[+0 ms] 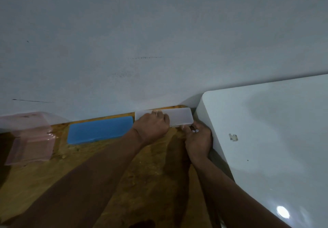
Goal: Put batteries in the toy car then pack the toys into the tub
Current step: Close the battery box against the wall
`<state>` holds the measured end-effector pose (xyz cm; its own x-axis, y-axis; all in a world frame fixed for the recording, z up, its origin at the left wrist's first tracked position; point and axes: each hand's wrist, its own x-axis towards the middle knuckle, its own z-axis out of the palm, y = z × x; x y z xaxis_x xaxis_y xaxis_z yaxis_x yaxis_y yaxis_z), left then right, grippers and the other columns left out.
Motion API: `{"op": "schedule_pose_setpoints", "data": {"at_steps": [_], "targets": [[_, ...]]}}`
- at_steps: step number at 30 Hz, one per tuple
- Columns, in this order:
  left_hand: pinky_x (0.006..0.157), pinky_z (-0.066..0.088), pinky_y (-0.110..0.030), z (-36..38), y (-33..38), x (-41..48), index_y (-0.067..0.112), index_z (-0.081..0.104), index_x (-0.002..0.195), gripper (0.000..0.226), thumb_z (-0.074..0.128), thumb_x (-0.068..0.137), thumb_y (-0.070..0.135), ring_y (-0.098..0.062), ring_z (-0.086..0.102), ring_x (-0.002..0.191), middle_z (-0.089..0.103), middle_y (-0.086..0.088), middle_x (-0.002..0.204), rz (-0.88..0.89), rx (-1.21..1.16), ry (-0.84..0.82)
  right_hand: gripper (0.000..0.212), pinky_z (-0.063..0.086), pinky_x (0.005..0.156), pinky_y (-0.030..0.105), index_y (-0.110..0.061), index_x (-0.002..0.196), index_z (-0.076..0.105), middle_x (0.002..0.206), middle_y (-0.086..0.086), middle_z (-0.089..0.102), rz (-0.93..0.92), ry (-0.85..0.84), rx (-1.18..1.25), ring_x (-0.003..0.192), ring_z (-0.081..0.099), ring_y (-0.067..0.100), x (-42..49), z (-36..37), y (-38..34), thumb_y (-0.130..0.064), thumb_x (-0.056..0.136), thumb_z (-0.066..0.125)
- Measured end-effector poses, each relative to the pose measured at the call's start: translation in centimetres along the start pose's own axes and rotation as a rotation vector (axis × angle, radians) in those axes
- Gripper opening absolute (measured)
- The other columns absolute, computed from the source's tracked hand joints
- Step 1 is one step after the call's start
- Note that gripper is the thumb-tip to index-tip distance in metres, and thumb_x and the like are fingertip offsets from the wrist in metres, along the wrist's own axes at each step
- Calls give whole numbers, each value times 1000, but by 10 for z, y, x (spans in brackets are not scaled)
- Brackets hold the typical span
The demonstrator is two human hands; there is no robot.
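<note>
A frosted clear plastic box [181, 118] lies on the wooden surface [53, 183] against the wall. My left hand [150, 127] grips its left half, fingers curled over the far edge. At the box's near right corner, my right hand [197, 139], with a ring on one finger, pinches the rim. Left of it lies a blue plastic box [99, 130]. A pink translucent tub [30, 139] stands at the far left. No toy car or batteries are in sight.
A pale grey wall [159, 41] fills the upper view right behind the boxes. A large white glossy appliance [266, 139] stands close on the right, touching my right hand's side.
</note>
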<state>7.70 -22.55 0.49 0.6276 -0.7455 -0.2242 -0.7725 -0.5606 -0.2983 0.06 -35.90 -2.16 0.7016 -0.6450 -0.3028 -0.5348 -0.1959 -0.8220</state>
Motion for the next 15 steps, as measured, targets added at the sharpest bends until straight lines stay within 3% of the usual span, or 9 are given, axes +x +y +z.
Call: {"op": "schedule_pose_setpoints", "data": {"at_steps": [9,13,15], "targets": [[85,54,-47,-3,-1,-4,-6,27,142,50,44,101,18,-40,55,115,48,-29,133,45,-11,-15,29,48,93,31,-21,115,61,117,-2,67,43,-46,-98,106,63,20,6,1,4,-35,90,63],[79,57,-48,0,4,-4,-1,37,141,50,47,100,27,-39,58,114,53,-26,131,-40,-89,26,44,35,106,28,-19,132,45,132,0,55,78,-216,-322,121,51,18,7,-5,-1,-44,97,44],[82,55,-47,-1,4,0,-1,33,142,49,41,102,27,-38,57,114,52,-25,132,-39,-99,23,44,32,106,24,-18,134,41,134,-2,51,79,-268,-353,124,48,16,6,-8,-4,-43,98,40]]}}
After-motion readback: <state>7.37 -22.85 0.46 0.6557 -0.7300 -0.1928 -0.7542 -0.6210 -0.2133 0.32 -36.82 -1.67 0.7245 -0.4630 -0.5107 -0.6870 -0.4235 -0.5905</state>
